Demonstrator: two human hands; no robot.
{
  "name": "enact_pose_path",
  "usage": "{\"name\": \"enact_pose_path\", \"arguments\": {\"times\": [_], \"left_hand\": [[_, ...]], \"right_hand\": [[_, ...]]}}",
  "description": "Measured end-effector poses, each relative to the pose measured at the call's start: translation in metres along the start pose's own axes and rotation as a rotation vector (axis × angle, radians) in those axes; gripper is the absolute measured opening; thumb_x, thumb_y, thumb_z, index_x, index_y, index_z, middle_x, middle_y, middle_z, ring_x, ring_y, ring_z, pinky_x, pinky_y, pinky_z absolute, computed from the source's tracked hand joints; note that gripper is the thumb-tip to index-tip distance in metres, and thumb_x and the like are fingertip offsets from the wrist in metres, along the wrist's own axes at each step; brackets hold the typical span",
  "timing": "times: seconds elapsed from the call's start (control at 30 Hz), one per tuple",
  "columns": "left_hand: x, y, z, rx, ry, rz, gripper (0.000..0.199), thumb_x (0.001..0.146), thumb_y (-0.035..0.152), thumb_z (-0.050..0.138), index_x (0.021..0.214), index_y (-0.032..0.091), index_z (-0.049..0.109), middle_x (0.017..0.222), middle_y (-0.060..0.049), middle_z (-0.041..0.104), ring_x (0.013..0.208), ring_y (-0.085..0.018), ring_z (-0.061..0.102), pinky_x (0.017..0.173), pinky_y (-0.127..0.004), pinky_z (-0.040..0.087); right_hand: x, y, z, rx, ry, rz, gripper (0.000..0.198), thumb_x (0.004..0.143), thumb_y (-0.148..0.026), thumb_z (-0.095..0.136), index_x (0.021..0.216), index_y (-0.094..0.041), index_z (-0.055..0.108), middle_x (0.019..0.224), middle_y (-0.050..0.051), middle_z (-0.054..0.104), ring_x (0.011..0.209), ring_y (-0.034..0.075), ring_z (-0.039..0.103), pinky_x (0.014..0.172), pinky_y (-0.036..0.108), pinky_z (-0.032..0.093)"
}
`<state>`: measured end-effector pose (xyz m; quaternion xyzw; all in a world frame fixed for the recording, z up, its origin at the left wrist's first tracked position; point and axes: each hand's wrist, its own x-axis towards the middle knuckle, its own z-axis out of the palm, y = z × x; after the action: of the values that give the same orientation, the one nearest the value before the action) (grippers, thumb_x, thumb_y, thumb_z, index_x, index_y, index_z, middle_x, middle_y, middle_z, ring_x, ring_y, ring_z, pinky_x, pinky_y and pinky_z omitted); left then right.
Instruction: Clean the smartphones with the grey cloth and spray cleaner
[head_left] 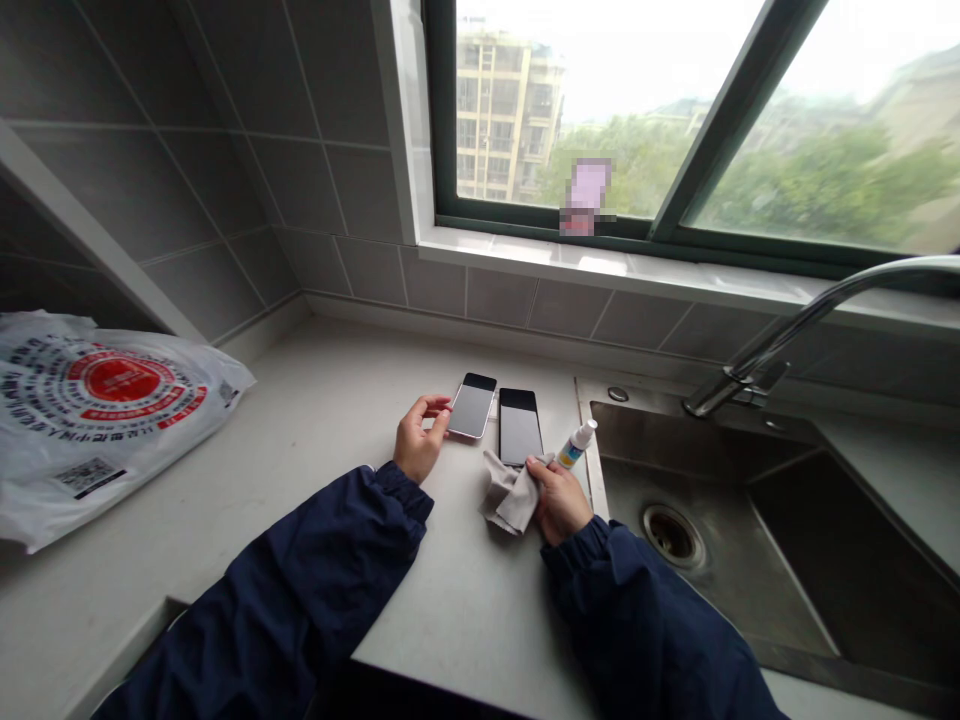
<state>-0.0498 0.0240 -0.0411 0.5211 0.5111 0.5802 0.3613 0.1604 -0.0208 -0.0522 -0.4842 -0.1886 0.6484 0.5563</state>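
Two phones lie side by side on the white counter, their screens dark at the top and grey below. The left phone (475, 406) has a pale edge. At that edge are the fingertips of my left hand (418, 437), curved, with thumb and fingers apart. A thin grey cloth (511, 494) is pinched in my right hand (561, 500), just below the right phone (520, 428). Behind the right hand a small white spray bottle (576, 445) with a blue and yellow label leans to the upper right. Its base is hidden, so I cannot tell whether the hand touches it.
A steel sink (592, 480) with a drain (673, 533) and curved tap (772, 335) borders the counter on the right. On the far left lies a printed white plastic bag (97, 420). Tiled wall and a window ledge (525, 254) rise behind.
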Motion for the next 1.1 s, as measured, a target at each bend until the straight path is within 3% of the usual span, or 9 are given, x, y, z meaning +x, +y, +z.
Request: {"name": "enact_pose_path", "arguments": {"times": [0.13,0.23,0.33,0.5,0.63,0.73,0.87,1.0,1.1], "left_hand": [[0.0,0.0,0.001,0.196,0.036,0.136,0.023,0.085,0.03,0.062,0.107,0.022,0.065,0.113,-0.008,0.062,0.103,-0.021,0.059,0.075,-0.028,0.052],[0.002,-0.002,0.0,0.263,0.047,0.152,0.025,0.082,0.027,0.065,0.107,0.023,0.067,0.115,-0.009,0.06,0.103,-0.023,0.058,0.07,-0.028,0.051],[0.008,-0.004,-0.002,0.277,0.039,0.121,0.031,0.08,0.029,0.069,0.11,0.023,0.066,0.118,-0.01,0.059,0.093,-0.022,0.061,0.064,-0.028,0.049],[0.028,-0.001,0.001,0.333,-0.069,0.009,0.053,0.076,0.039,0.075,0.123,0.021,0.059,0.117,-0.012,0.062,0.069,-0.015,0.062,0.078,-0.034,0.05],[0.045,0.0,0.01,0.355,-0.127,-0.113,0.066,0.068,0.043,0.082,0.125,0.019,0.058,0.11,-0.013,0.064,0.083,-0.023,0.064,0.083,-0.037,0.05],[0.054,-0.005,0.013,0.342,-0.118,-0.165,0.076,0.061,0.041,0.086,0.127,0.019,0.056,0.107,-0.013,0.063,0.087,-0.025,0.063,0.075,-0.034,0.052],[0.06,-0.013,0.009,0.329,-0.128,-0.248,0.085,0.055,0.042,0.09,0.128,0.019,0.055,0.095,-0.008,0.062,0.071,-0.019,0.062,0.057,-0.027,0.049],[0.063,-0.016,0.001,0.268,-0.157,-0.329,0.086,0.051,0.039,0.092,0.126,0.019,0.054,0.081,-0.001,0.062,0.061,-0.016,0.061,0.047,-0.023,0.045],[0.063,-0.011,-0.002,0.166,-0.226,-0.416,0.075,0.05,0.033,0.092,0.115,0.017,0.058,0.076,-0.002,0.066,0.059,-0.018,0.063,0.045,-0.023,0.045]], "right_hand": [[0.005,0.002,0.002,-0.04,-0.024,-0.028,0.04,0.052,-0.039,0.088,0.073,-0.02,0.061,0.06,0.0,0.063,0.058,0.019,0.063,0.06,0.034,0.056],[0.011,0.005,0.007,-0.078,-0.056,-0.046,0.041,0.054,-0.043,0.088,0.074,-0.019,0.061,0.061,0.0,0.065,0.058,0.019,0.064,0.059,0.034,0.055],[0.017,0.007,0.01,-0.128,-0.082,-0.06,0.04,0.056,-0.046,0.086,0.074,-0.018,0.063,0.062,0.002,0.066,0.058,0.02,0.064,0.058,0.033,0.054],[0.02,0.003,0.005,-0.226,-0.089,-0.113,0.039,0.058,-0.041,0.086,0.082,-0.016,0.068,0.07,0.004,0.072,0.066,0.021,0.068,0.062,0.03,0.054],[0.023,0.002,0.003,-0.263,-0.053,-0.165,0.056,0.058,-0.037,0.085,0.107,-0.019,0.063,0.077,0.001,0.075,0.074,0.022,0.072,0.07,0.031,0.055],[0.025,0.004,0.001,-0.289,-0.04,-0.17,0.069,0.059,-0.036,0.084,0.12,-0.018,0.057,0.074,0.001,0.075,0.068,0.023,0.072,0.065,0.032,0.056],[0.022,0.006,-0.003,-0.31,-0.027,-0.191,0.079,0.061,-0.035,0.083,0.131,-0.017,0.049,0.071,0.0,0.073,0.062,0.021,0.07,0.06,0.031,0.054],[0.014,0.006,-0.003,-0.311,-0.029,-0.236,0.077,0.063,-0.038,0.082,0.129,-0.016,0.051,0.063,-0.003,0.068,0.054,0.017,0.063,0.052,0.026,0.047],[0.008,0.007,0.0,-0.306,-0.032,-0.281,0.069,0.064,-0.042,0.082,0.123,-0.015,0.056,0.052,-0.009,0.057,0.044,0.011,0.05,0.045,0.022,0.037]]}}
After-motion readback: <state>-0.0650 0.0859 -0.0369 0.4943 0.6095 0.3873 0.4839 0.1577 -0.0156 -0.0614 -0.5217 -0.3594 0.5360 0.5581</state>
